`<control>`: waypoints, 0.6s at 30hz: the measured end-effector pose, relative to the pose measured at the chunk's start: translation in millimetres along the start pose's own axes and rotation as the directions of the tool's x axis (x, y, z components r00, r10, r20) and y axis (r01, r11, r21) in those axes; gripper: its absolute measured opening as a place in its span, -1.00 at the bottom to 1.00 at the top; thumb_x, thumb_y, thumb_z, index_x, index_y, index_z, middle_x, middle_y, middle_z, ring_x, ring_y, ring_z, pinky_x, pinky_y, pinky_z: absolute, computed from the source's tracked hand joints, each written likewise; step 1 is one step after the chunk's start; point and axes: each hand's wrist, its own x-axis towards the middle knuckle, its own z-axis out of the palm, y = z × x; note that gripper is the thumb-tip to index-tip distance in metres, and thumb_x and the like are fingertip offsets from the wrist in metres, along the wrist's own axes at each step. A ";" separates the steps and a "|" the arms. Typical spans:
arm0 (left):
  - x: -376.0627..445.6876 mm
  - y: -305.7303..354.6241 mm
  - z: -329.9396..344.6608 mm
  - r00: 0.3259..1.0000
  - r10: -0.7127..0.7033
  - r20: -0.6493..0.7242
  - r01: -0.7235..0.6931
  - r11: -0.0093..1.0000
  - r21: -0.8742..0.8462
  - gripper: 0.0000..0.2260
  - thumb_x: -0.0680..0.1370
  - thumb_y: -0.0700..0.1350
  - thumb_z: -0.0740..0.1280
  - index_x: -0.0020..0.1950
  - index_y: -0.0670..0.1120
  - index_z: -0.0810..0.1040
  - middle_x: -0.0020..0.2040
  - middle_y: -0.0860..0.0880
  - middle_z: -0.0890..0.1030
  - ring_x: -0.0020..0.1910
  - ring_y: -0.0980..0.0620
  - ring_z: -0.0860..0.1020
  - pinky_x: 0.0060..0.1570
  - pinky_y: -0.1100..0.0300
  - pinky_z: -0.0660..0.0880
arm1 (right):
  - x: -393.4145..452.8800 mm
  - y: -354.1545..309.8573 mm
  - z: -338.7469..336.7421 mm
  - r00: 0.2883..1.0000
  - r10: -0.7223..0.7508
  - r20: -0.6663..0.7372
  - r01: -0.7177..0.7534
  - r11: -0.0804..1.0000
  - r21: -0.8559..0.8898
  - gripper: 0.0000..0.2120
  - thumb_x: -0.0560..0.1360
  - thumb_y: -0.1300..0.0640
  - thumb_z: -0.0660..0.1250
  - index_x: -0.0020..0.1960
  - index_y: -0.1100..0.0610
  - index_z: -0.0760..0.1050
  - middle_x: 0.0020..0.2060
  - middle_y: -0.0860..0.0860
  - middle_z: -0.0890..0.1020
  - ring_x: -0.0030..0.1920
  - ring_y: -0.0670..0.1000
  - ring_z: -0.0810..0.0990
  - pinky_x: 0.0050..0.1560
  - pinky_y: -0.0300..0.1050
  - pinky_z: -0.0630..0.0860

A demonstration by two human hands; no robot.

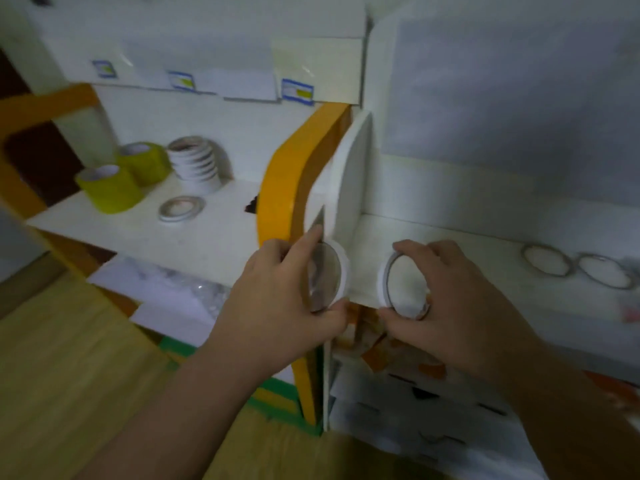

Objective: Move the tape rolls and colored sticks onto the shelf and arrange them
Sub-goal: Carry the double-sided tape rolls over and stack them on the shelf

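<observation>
Left hand [277, 292] gripping white tape roll [329, 275], right hand [453, 289] gripping another roll [403, 284]

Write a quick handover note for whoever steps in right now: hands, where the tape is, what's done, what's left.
Left hand grips a thin white tape roll; right hand grips another, both at the shelves' front edge.
Done: two yellow rolls, a white stack and one flat roll sit on the left shelf.
Left: place both held rolls; two thin rolls lie on the right shelf. No colored sticks in view.
</observation>
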 end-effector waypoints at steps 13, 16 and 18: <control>-84.6 -156.2 -94.5 0.965 -0.246 -0.095 0.251 0.966 0.052 -0.21 0.35 0.33 0.34 0.52 0.24 0.14 0.32 0.05 0.37 0.24 0.00 0.42 0.10 0.12 0.48 | 41.3 -169.0 85.3 0.962 -0.272 0.019 0.261 0.939 0.224 -0.23 0.33 -0.27 0.46 0.43 -0.31 0.17 0.27 -0.21 0.28 0.24 -0.14 0.37 0.11 -0.22 0.42; -92.1 -181.3 -102.2 0.954 -0.279 -0.110 0.285 0.957 0.044 -0.21 0.36 0.33 0.34 0.54 0.22 0.13 0.34 0.05 0.37 0.25 0.00 0.41 0.11 0.11 0.49 | 52.4 -190.7 104.5 0.959 -0.281 0.038 0.264 0.934 0.241 -0.24 0.31 -0.28 0.45 0.41 -0.33 0.17 0.28 -0.18 0.29 0.25 -0.11 0.37 0.12 -0.16 0.49; -95.7 -197.7 -105.1 0.945 -0.308 -0.113 0.312 0.950 0.018 -0.22 0.40 0.30 0.38 0.55 0.21 0.13 0.34 0.05 0.35 0.24 0.02 0.41 0.12 0.15 0.46 | 61.5 -202.6 116.0 0.958 -0.284 0.048 0.265 0.934 0.238 -0.23 0.32 -0.24 0.48 0.42 -0.32 0.18 0.29 -0.16 0.28 0.28 -0.08 0.36 0.13 -0.16 0.48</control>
